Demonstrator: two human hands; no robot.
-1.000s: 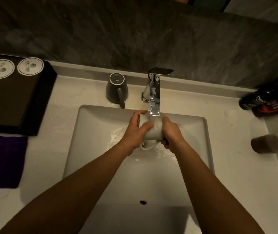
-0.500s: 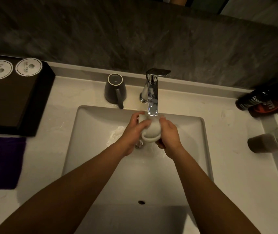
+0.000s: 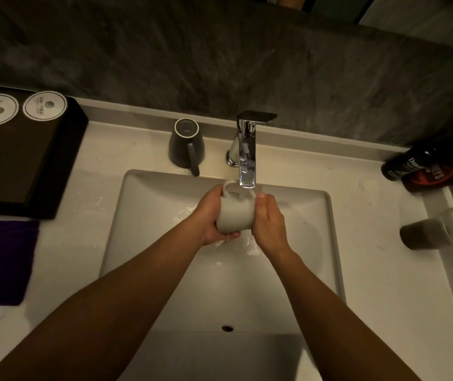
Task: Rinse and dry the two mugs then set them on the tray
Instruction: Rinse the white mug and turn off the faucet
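Note:
A white mug [image 3: 235, 214] is held over the sink basin [image 3: 148, 229], just under the chrome faucet spout [image 3: 247, 160], with its handle pointing toward the faucet. My left hand [image 3: 211, 215] wraps its left side and underside. My right hand [image 3: 268, 220] presses flat against its right side. A dark grey mug [image 3: 185, 145] stands upside down on the counter, left of the faucet. The black tray [image 3: 24, 155] sits at the far left, with two round white coasters [image 3: 45, 105] on its back part.
A purple cloth [image 3: 2, 259] lies on the counter in front of the tray. At the right stand a dark bottle [image 3: 423, 166] and a clear glass tumbler [image 3: 439, 233] lying on its side. A dark stone wall rises behind the counter.
The white mug has been turned in my hands: its handle went from facing me to pointing at the faucet. My left hand moved under the mug.

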